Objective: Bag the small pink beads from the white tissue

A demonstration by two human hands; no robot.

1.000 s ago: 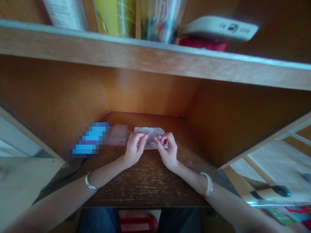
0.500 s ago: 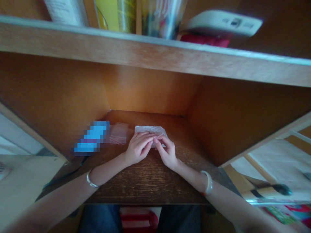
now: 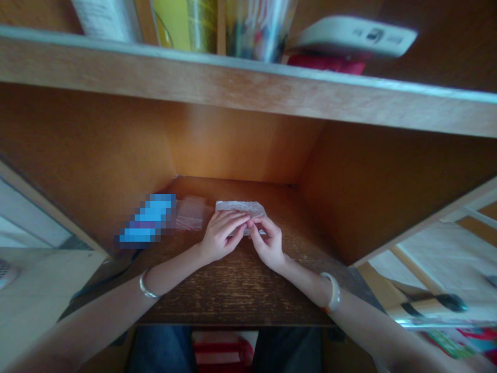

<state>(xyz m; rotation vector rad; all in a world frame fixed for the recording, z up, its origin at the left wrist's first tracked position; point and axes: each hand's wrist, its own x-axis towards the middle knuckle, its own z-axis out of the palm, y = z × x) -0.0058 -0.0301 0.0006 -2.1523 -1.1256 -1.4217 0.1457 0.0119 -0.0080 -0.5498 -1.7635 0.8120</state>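
The desk is dark brown with fine streaky grain, the packet milky white, the shelf pale orange-brown.

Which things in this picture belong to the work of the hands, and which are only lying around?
In the work:
left hand
right hand
crinkled whitish plastic packet

Lying around:
small clear plastic bag
blurred blue object
white device on the shelf above
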